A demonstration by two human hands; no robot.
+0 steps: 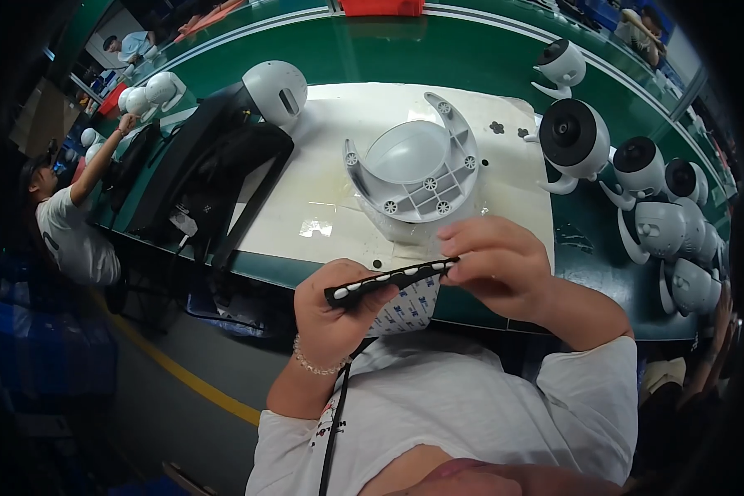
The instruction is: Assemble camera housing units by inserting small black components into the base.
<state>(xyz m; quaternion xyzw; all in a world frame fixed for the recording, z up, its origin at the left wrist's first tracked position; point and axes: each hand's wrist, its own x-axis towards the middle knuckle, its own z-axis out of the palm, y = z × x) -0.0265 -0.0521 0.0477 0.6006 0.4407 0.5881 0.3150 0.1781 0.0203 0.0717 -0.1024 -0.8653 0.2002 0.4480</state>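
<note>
While the left hand clenches one end of a black strip dotted with white pads, the right hand pinches its other end with closed fingers. Both hold it just above the near edge of the surface, where a grey curved plastic base lies.

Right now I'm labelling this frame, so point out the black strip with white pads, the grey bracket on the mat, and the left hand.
black strip (393,277), head view, middle of its length.
grey bracket (426,178), head view, ribbed flat face.
left hand (335,310), head view, back of the hand.
</note>
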